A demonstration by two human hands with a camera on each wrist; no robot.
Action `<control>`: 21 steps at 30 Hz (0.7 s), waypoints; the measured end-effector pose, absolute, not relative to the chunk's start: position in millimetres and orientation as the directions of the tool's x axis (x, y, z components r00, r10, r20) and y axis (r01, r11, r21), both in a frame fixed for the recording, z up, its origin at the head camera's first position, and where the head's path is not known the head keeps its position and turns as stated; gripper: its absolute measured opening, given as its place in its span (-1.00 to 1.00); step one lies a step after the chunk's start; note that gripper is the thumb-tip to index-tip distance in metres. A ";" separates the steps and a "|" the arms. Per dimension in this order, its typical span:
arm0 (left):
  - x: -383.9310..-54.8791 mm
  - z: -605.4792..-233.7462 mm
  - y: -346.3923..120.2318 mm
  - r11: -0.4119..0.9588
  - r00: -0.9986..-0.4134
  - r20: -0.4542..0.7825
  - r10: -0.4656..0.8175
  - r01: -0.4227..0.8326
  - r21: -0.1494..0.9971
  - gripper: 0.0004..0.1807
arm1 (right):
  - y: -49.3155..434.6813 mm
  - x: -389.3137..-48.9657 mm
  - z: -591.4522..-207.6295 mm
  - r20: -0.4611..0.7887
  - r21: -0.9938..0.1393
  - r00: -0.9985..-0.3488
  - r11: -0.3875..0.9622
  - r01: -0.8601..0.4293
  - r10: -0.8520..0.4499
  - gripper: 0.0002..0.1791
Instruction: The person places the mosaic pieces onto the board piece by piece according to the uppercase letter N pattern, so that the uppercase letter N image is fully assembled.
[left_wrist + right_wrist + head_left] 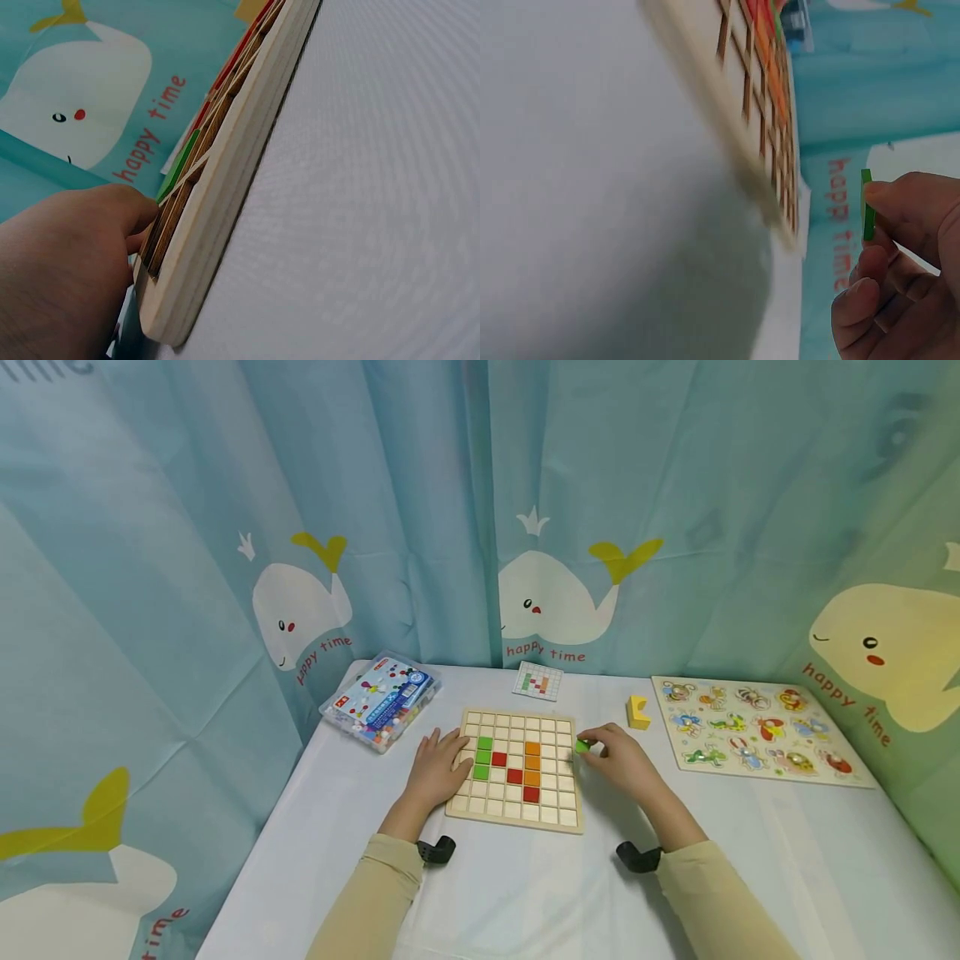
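A wooden grid board (513, 816) lies on the table, holding three green tiles (483, 757), three red tiles (514, 776) and a column of three orange tiles (532, 763). My left hand (437, 768) rests along the board's left edge, fingers extended and thumb reaching over the frame near the green tiles. Between thumb and fingertips, my right hand (621, 760) pinches a green square tile (868, 206), held up just beyond the board's right edge. From the right wrist, that tile appears edge-on, with the board to its left.
Behind the board lies a small pattern card (537, 682). A clear box of colourful pieces (382, 700) is at the back left. To the right are a yellow notched block (638, 712) and an insect puzzle board (757, 727). A whale-print curtain (450, 527) closes off the back.
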State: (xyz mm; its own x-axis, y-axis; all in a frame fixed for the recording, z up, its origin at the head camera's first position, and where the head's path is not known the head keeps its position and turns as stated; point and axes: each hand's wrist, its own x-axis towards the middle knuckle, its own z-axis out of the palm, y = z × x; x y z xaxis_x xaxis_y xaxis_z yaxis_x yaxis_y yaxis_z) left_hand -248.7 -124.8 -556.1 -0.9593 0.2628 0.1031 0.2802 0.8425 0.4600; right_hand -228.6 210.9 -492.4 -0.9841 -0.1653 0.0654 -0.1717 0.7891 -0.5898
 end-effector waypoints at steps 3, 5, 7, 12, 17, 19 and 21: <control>-249.1 -556.4 -124.8 0.843 -0.959 0.101 0.263 0.280 0.460 -0.43 | 197.3 -227.0 -489.5 0.063 -0.602 -0.980 0.775 -0.189 -0.190 -0.65; -249.1 -556.7 -124.8 0.841 -0.959 0.106 0.264 0.283 0.461 -0.43 | 188.6 -226.0 -487.9 0.059 -0.606 -0.976 0.770 -0.201 -0.208 -0.64; -249.2 -557.2 -124.7 0.840 -0.958 0.111 0.265 0.286 0.461 -0.44 | 179.8 -224.6 -485.6 0.055 -0.612 -0.972 0.762 -0.214 -0.228 -0.65; -249.0 -557.3 -124.7 0.841 -0.958 0.111 0.264 0.285 0.459 -0.44 | 158.7 -222.1 -484.4 0.048 -0.614 -0.960 0.750 -0.247 -0.277 -0.66; -249.1 -557.3 -124.7 0.841 -0.958 0.112 0.263 0.285 0.460 -0.43 | 142.4 -220.6 -491.7 0.065 -0.617 -0.942 0.729 -0.297 -0.329 -0.66; -249.3 -557.6 -124.9 0.839 -0.958 0.115 0.264 0.287 0.461 -0.43 | 137.2 -220.1 -494.2 0.072 -0.619 -0.937 0.721 -0.311 -0.343 -0.67; -249.4 -557.7 -125.0 0.839 -0.957 0.116 0.265 0.288 0.461 -0.44 | 131.4 -219.5 -495.7 0.069 -0.613 -0.934 0.723 -0.317 -0.351 -0.69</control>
